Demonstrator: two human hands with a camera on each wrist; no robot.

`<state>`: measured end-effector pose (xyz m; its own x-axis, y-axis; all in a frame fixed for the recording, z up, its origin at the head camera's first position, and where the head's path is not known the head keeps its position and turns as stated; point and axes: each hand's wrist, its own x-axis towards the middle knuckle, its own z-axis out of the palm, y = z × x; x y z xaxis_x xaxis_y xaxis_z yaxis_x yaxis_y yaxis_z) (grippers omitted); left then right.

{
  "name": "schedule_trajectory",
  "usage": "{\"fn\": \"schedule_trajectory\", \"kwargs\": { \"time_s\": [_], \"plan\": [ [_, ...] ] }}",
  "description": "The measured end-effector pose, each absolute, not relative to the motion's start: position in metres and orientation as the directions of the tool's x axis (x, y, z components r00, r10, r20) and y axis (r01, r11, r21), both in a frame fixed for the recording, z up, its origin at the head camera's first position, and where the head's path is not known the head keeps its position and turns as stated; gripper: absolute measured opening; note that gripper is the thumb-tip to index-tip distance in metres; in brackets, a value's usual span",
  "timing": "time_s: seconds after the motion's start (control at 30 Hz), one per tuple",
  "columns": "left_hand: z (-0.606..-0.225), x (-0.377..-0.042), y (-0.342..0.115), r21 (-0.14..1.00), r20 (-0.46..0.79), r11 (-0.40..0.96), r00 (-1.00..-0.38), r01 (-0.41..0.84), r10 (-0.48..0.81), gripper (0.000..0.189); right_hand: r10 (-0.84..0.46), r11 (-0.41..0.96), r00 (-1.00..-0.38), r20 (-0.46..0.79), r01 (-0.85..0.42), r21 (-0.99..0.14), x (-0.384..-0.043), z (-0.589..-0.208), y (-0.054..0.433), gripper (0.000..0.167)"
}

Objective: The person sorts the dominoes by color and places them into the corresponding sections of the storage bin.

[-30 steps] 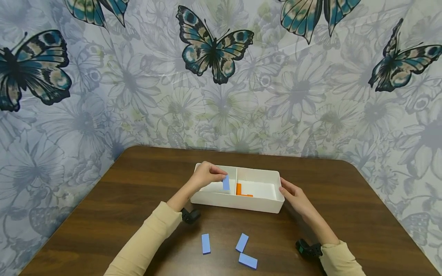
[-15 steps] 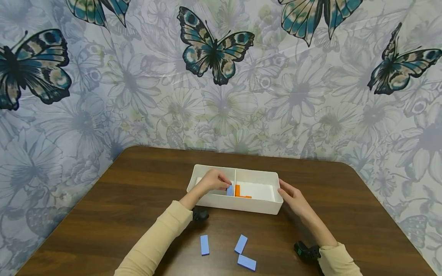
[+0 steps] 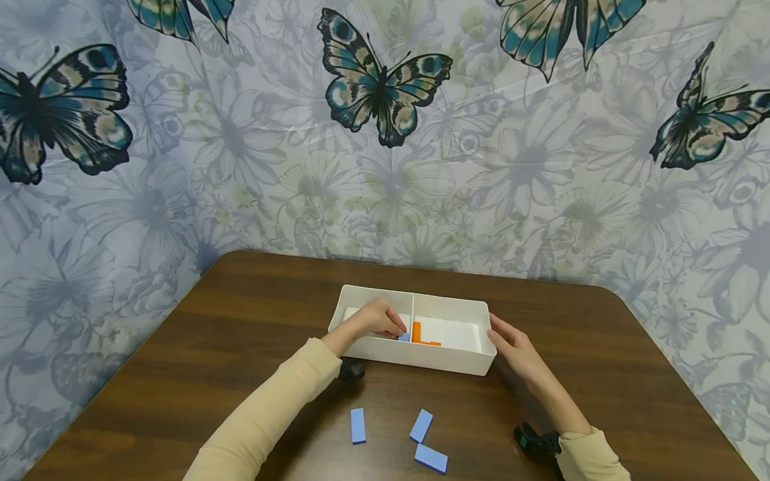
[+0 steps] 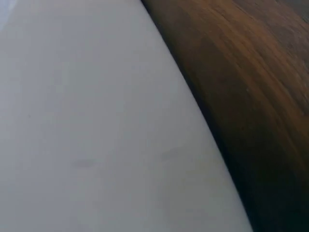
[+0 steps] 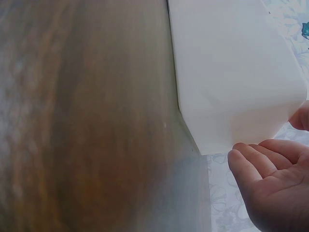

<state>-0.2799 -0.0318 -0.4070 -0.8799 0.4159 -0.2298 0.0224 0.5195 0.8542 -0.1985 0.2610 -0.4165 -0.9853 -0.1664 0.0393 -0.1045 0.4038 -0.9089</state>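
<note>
My left hand (image 3: pixel 380 318) pinches a blue rectangular block (image 3: pixel 404 337) at its fingertips, off to the hand's right, low in the white box's (image 3: pixel 415 357) left compartment beside the divider (image 3: pixel 412 310) (its long axis I can't tell). My right hand (image 3: pixel 517 349), fingers extended, touches the right end, farther off.

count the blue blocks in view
4: one blue block at the left hand, in the left compartment of the white box; on the table in front, one at left and two close together farther right. That hand may hide more.
</note>
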Motion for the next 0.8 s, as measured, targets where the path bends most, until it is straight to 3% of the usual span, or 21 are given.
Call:
{"fn": "schedule_trajectory", "kwargs": {
  "time_s": [0.43, 0.8],
  "plan": [
    [-0.405, -0.273, -0.028, 0.754, -0.134, 0.617, -0.867, 0.225, 0.480, 0.004, -0.160, 0.405, -0.987, 0.023, -0.087, -0.910, -0.197, -0.418, 0.262, 0.052],
    [-0.403, -0.270, -0.030, 0.705, -0.133, 0.660, -0.866, 0.259, 0.482, 0.005, -0.159, 0.392, -0.987, 0.026, -0.087, -0.916, -0.197, -0.418, 0.260, 0.055]
  ]
}}
